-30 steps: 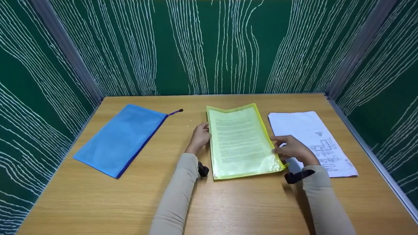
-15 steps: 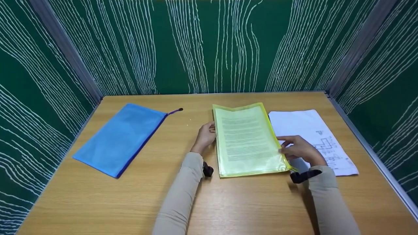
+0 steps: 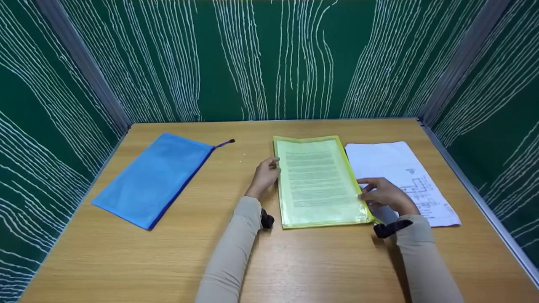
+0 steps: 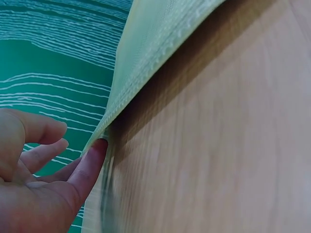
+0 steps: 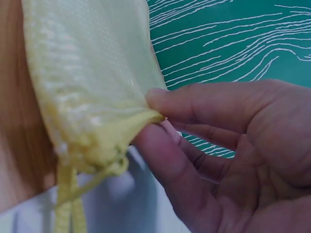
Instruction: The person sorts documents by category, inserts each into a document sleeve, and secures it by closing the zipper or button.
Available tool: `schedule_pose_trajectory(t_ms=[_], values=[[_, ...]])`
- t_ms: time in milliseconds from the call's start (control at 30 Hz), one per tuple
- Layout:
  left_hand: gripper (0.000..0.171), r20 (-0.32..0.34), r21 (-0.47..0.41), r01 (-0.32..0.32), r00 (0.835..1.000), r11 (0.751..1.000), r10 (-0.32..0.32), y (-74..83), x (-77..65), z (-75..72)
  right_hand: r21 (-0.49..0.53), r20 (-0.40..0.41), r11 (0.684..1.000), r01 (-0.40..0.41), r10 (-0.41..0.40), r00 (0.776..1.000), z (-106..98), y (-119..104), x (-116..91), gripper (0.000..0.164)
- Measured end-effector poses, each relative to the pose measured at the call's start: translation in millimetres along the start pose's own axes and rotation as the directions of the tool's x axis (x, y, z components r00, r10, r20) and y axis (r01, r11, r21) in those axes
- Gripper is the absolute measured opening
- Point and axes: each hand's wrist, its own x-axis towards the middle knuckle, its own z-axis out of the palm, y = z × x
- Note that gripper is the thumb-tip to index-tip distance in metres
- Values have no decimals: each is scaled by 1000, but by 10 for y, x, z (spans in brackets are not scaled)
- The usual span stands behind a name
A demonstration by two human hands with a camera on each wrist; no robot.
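One yellow folder between a left hand and a right hand

The yellow folder is see-through and lies lengthwise near the middle of the table, with a printed page showing inside. Its right side comes just over the near-left part of some white papers, which carry drawings.

The right hand pinches the folder's right edge near the close corner, thumb and fingers pressed together on the yellow rim. Beside that grip, in the right wrist view, a yellow pull hangs from the corner.

The left hand is at the folder's left edge. In the left wrist view, one fingertip touches the edge, while the other fingers are spread apart and loosely bent; that edge stands a little above the table, with a shadow beneath.

Well apart on the left, a blue folder lies at a slant, a thin purple cord with a dark tip reaching out from its far right corner. Both arms wear beige sleeves. Green walls with wavy white lines stand around the table.
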Motion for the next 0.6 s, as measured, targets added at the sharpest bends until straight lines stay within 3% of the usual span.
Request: schedule_pose_trajectory(t_ms=[600], values=[[38, 2, 28, -21, 1000, 999, 21, 7, -59, -33, 15, 23, 1000, -8, 8, 1000, 18, -10, -28, 70]])
